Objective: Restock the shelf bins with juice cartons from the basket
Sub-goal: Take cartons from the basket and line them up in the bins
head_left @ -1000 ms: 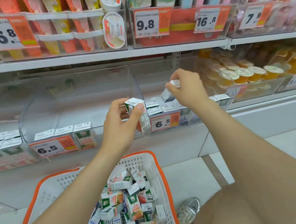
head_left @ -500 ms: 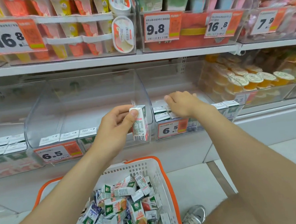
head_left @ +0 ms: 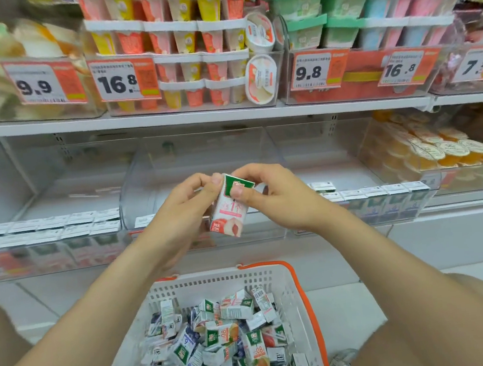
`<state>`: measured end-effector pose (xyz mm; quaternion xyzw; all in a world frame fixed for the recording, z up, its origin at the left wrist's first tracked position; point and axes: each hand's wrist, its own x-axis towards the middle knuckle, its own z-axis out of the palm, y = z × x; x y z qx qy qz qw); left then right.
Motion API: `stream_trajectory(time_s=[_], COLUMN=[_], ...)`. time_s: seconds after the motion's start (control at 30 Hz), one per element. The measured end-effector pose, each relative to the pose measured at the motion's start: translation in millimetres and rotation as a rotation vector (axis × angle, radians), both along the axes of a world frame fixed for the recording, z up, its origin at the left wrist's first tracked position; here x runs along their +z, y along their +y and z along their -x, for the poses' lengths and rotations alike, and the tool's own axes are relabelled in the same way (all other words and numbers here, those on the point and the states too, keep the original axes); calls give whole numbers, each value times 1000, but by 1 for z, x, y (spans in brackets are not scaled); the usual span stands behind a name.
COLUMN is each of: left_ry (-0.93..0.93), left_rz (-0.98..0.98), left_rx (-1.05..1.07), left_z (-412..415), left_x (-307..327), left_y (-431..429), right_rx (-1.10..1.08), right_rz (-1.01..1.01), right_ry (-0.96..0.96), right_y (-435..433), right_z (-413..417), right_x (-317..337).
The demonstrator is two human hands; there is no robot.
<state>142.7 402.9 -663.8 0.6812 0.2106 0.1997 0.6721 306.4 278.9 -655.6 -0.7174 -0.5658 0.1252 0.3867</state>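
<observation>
Both hands are grasping one juice carton [head_left: 228, 206] between them: left hand [head_left: 185, 211] pinching its upper left, right hand [head_left: 274, 197] its top right; the basket [head_left: 276, 274] is lying below them.

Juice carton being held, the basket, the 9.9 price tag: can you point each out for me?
juice carton [head_left: 229, 211], head view, its pink front face.
basket [head_left: 209, 286], head view, its white back wall.
9.9 price tag [head_left: 34, 85], head view, the printed digits.

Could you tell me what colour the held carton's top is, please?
Green, on a pink-and-white carton; the head view shows it.
</observation>
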Motion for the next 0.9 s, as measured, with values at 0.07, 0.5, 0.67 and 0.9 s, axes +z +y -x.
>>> stream_trajectory(time_s=[0.07, 0.5, 0.67, 0.9], left_ry=[-2, 73, 439, 1179], left_rz=[-127, -472, -742, -810], left_rx=[-26, 138, 600, 483], left_z=[20, 124, 154, 187], left_x=[7, 11, 4, -34], left_y=[13, 119, 182, 219], right_rx=[-17, -15, -41, 136], right_rz=[-42, -247, -332, -248], right_ry=[4, 100, 195, -91], right_y=[14, 118, 177, 292], right_z=[12, 118, 159, 201], right_x=[1, 3, 1, -21])
